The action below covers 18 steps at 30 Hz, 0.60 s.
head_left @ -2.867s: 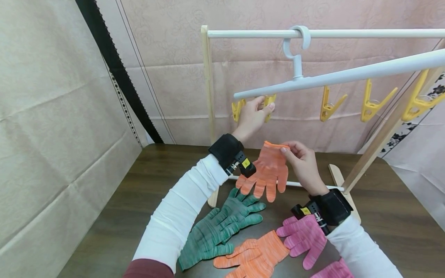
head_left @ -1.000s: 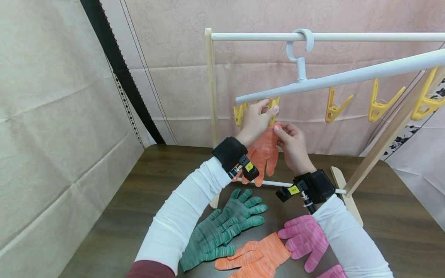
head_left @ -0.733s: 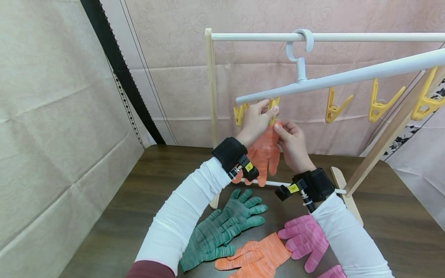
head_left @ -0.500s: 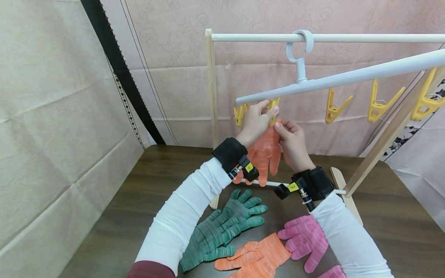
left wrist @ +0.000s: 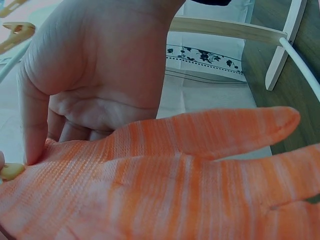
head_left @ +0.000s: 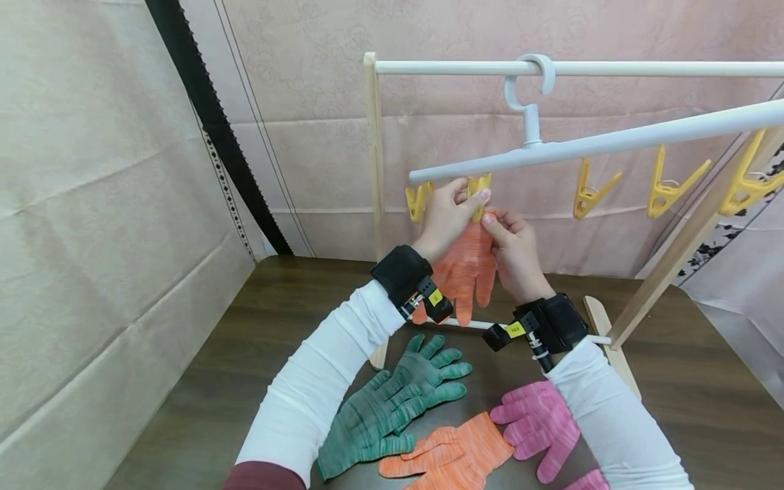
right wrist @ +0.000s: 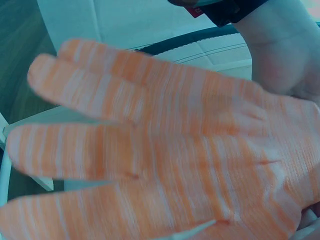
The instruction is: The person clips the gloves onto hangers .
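L hand (head_left: 450,218) pinching a yellow clip (head_left: 482,182) under left end of blue hanger (head_left: 523,159). R hand (head_left: 516,253) pinching cuff of orange glove (head_left: 470,255), thumb on near side. Glove's below hanger's left end, fingers down, cuff up at that clip; can't tell if clip jaws bite the fabric. Outer clip (head_left: 417,204) hangs nr hanger's left tip, just beside L hand; 3 spare clips (head_left: 660,199) under hanger's right half. Hanger's hooked on white rod (head_left: 450,68) above it. On tbl (head_left: 704,408), well below hanger: green gloves (head_left: 382,415), 2nd orange glove (head_left: 462,449), pink gloves (head_left: 539,422), one cut off by frame edge.
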Each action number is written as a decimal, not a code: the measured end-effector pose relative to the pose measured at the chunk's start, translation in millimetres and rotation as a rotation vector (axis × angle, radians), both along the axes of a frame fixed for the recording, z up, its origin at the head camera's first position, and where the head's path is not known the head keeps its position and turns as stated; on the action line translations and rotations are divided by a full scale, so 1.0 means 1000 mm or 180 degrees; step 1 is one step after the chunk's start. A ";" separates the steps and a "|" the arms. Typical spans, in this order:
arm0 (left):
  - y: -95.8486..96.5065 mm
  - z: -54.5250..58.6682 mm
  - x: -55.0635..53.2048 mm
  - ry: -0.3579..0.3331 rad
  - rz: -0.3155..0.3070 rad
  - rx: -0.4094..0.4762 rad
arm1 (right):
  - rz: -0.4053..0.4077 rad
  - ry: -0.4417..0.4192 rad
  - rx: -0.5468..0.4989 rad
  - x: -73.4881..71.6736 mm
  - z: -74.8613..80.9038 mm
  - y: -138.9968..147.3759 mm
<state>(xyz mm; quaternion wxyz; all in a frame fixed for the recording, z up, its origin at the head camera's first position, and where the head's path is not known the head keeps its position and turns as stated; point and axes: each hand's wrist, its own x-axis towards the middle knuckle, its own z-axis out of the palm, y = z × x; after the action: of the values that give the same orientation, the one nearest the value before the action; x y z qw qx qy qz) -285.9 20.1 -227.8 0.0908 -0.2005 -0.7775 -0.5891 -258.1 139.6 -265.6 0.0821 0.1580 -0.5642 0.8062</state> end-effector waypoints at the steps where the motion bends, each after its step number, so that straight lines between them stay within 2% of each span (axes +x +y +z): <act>1: 0.000 -0.001 0.000 -0.0012 0.0030 0.0000 | 0.0011 -0.0021 0.0007 0.000 0.000 0.001; 4: -0.001 -0.002 0.000 -0.0010 0.0078 0.0019 | 0.0034 -0.0055 0.0021 0.000 0.000 0.002; 9: -0.003 -0.003 -0.001 0.0037 -0.0014 0.0126 | 0.0050 -0.0035 0.0071 0.001 -0.001 0.004; 18: -0.007 -0.005 0.002 0.0009 -0.0036 0.0077 | 0.0088 -0.0117 0.0195 0.004 -0.008 0.009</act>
<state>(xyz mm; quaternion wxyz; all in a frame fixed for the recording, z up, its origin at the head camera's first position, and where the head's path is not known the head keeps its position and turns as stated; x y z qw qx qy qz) -284.3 12.8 -232.9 0.0909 -0.2046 -0.7690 -0.5987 -254.2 148.3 -273.7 0.0557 0.1534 -0.5878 0.7924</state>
